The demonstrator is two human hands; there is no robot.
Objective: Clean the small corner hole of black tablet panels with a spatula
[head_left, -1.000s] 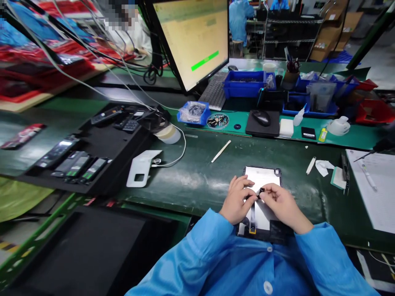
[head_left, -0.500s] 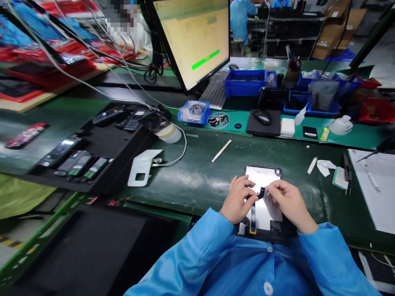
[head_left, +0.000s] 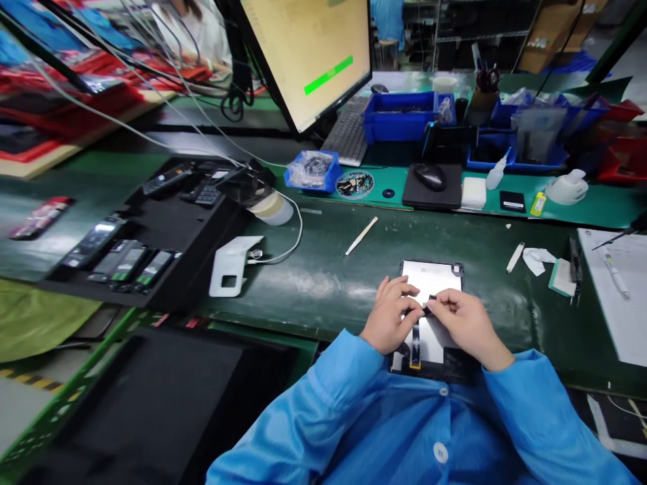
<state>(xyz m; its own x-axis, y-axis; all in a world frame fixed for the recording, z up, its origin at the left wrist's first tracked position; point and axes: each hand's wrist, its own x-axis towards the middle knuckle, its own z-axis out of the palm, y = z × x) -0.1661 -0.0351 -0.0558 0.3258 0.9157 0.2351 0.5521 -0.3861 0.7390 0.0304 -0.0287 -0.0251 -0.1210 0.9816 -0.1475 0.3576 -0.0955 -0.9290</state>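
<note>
A flat screen panel [head_left: 433,275] with a white back and black edges lies in front of my body, partly covered by both hands. Over it, a small black strip [head_left: 426,308] runs between my fingertips; whether it is tape or flex cable I cannot tell. My left hand [head_left: 393,315] pinches one end between thumb and forefinger, other fingers spread above the panel. At the opposite end, the thumb and forefinger of my right hand [head_left: 466,323] are closed on the strip. A dark ribbon cable [head_left: 415,347] with a yellow-edged end lies along the panel below my left hand.
A pale flat stick [head_left: 362,236] lies beyond the panel. To the left are a white bracket [head_left: 228,268] with a cable and a black foam tray [head_left: 169,215] of handheld devices. Blue bins [head_left: 399,121], a mouse [head_left: 429,176] and a monitor [head_left: 323,54] stand behind; paper [head_left: 617,289] lies right.
My right hand has moved left to the strip and closed on its free end, which stuck up beside the left fingertips before. The whole view has shifted slightly.
</note>
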